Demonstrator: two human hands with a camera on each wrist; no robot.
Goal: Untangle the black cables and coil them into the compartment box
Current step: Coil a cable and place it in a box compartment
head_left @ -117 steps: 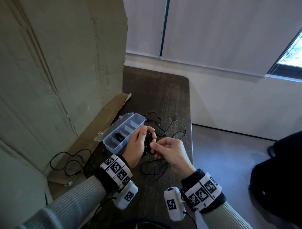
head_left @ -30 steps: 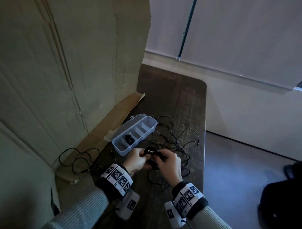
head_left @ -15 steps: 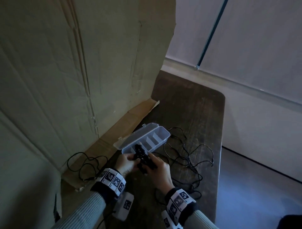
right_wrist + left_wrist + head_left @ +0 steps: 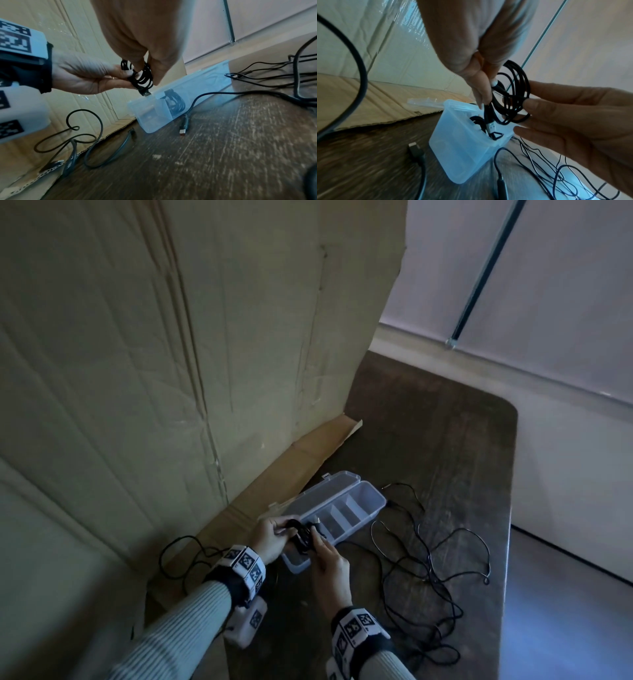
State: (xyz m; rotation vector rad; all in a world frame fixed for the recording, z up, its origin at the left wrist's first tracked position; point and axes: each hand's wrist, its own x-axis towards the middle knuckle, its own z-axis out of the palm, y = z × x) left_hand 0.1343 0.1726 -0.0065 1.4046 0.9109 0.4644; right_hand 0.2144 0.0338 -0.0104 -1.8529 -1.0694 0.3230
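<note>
The clear compartment box (image 4: pixel 371 510) lies open on the dark table, lid flipped toward the cardboard. Both hands hold one coiled black cable (image 4: pixel 303 537) just above the box's near end. My left hand (image 4: pixel 286 525) pinches the coil from the left, and my right hand (image 4: pixel 317 541) pinches it from the right. In the left wrist view the coil (image 4: pixel 513 94) hangs with its silver USB plug (image 4: pixel 491 127) pointing down into the box (image 4: pixel 462 155). The right wrist view shows another coiled cable (image 4: pixel 175 104) lying in a compartment near that end.
A loose tangle of thin black cables (image 4: pixel 428 570) spreads over the table right of the box, reaching toward the table's right edge. Another cable (image 4: pixel 181 556) loops on the cardboard flap at left. A tall cardboard sheet (image 4: pixel 171 354) stands behind the box.
Both hands carried the coiled cable forward and left, from above the table in front of the box to over its near end. The head view swung left.
</note>
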